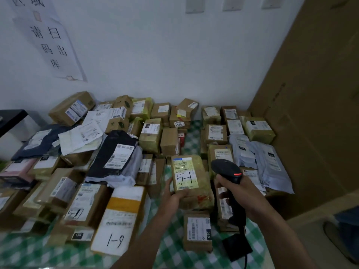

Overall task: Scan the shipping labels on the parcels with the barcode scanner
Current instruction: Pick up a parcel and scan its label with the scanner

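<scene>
Where both forearms enter from the bottom of the frame, the green-checked tabletop (171,247) shows between parcels: a long box marked "1-9" (120,220) lower left, and a small brown box (197,232) with an "010" label at lower centre. Just right of that lies a dark flat thing (237,247), possibly the scanner's stand.

Above, the left hand (174,195) has its grip closed on the near left corner of a yellowish parcel (203,191), thumb on top just below the shipping label (185,174) inked "5-1". Right of it the right hand (242,193) has its grip wrapped round the handle of the black barcode scanner (226,168), whose head sits just beside the parcel's upper right edge — a red light glows on it.

Further back, boxes (71,110) and mailer bags (112,154) crowd up to the wall, where a paper notice (48,39) hangs upper left; a tall cardboard sheet (314,113) fills the right.
</scene>
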Demonstrator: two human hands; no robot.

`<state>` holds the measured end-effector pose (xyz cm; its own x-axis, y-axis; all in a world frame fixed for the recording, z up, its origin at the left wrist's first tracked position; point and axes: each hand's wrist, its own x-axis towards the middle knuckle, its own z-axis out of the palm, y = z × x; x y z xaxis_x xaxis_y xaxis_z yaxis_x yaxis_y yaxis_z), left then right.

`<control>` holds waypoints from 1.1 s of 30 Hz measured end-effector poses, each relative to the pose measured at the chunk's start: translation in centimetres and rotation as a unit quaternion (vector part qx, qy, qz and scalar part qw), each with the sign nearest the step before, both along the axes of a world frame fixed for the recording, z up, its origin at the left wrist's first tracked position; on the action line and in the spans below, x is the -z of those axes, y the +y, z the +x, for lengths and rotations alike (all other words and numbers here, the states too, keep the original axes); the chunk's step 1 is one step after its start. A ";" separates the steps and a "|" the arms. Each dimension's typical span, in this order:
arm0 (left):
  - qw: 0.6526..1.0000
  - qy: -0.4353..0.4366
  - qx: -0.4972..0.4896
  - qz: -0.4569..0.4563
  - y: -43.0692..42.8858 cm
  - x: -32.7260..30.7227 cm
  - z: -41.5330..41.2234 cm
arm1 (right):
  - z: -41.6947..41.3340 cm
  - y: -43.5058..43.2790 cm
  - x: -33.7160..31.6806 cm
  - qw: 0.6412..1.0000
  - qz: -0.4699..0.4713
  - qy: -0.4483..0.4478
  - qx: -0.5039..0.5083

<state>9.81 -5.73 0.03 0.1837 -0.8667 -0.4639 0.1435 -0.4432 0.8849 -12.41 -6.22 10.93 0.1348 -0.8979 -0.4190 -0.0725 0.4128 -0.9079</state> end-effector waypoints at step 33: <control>0.949 -0.215 0.222 0.060 -5.8 11.8 4.1 | 9.9 -6.6 4.8 0.993 0.076 0.090 0.006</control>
